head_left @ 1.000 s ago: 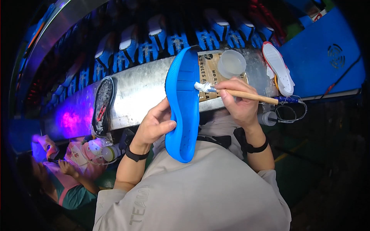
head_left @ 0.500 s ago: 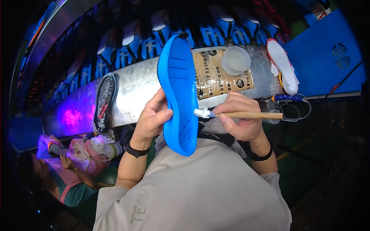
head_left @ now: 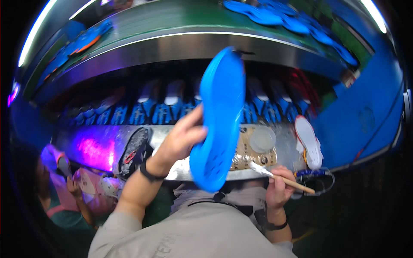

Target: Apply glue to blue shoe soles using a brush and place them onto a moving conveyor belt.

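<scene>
A blue shoe sole (head_left: 223,116) stands upright in front of me, a little blurred, its hollow inner side facing me. My left hand (head_left: 184,139) grips it by its left edge, thumb on the near face. Lower on the right, my right hand (head_left: 279,187) is closed around the wooden handle of a brush (head_left: 288,182). White bristles point up and left from it, apart from the sole. Beyond the brush, a translucent round tub (head_left: 263,139) rests on brown printed tape on the metal bench (head_left: 172,173).
A black sole (head_left: 134,151) lies left on the bench, a white sole with red edging (head_left: 308,139) right. Several shoe uppers line the rack behind. Above runs a green conveyor (head_left: 172,22) carrying blue soles (head_left: 258,13). Another person (head_left: 64,193) sits at lower left, holding a shoe.
The view has tilted up, bringing the conveyor in. My left hand has lifted the sole up and away. The brush has come away from the sole, toward the lower right.
</scene>
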Available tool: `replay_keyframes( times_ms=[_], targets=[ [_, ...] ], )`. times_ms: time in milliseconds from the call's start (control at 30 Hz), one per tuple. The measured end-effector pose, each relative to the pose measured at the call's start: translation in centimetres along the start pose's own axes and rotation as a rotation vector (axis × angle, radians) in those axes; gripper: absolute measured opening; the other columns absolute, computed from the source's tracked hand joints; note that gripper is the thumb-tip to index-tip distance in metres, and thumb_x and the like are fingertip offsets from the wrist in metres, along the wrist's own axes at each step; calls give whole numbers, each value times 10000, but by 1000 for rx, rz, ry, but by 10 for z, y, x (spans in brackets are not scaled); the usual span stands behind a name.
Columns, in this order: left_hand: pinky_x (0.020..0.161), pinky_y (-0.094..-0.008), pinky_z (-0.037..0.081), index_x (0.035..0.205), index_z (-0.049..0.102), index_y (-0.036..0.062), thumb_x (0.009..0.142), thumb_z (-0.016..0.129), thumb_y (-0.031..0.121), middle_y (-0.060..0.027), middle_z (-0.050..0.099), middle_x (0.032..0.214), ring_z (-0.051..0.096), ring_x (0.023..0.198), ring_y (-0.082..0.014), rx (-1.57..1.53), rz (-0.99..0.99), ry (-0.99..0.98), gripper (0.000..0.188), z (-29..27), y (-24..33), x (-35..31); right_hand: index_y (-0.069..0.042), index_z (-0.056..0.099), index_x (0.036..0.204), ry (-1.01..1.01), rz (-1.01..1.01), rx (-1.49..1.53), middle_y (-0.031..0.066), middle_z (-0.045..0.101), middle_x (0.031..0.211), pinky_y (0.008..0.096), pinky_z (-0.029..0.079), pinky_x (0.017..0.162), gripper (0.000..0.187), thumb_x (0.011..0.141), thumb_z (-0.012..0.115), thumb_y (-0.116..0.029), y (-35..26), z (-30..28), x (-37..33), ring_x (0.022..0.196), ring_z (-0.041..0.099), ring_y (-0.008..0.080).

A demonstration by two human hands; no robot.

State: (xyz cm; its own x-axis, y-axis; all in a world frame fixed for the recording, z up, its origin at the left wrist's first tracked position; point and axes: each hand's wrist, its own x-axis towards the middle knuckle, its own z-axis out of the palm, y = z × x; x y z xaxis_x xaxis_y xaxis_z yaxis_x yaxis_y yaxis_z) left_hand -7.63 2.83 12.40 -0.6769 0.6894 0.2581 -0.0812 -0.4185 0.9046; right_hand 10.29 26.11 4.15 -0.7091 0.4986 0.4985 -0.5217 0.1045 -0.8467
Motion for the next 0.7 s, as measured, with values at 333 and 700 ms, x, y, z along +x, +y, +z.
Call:
replay_keyframes(
  times_ms=[333, 700],
  targets=[
    [820, -382, 576, 1412, 479, -46, 907, 592, 186, -193, 674, 1177, 690, 959, -211, 833, 419, 651, 567, -108, 145, 181, 31, 610, 971, -15, -2, -34, 53, 493, 791, 255, 374, 685, 225, 878, 557, -167, 11, -14, 10, 721, 457, 124],
    [827, -525, 536, 883, 726, -13, 933, 515, 263, -273, 691, 981, 668, 957, -436, 2429, -333, 1062, 351, -447, 305, 1, 30, 688, 958, -26, 237, -59, 47, 609, 825, 230, 435, 649, 138, 873, 607, -44, -6, -14, -5, 717, 546, 93]
  ],
)
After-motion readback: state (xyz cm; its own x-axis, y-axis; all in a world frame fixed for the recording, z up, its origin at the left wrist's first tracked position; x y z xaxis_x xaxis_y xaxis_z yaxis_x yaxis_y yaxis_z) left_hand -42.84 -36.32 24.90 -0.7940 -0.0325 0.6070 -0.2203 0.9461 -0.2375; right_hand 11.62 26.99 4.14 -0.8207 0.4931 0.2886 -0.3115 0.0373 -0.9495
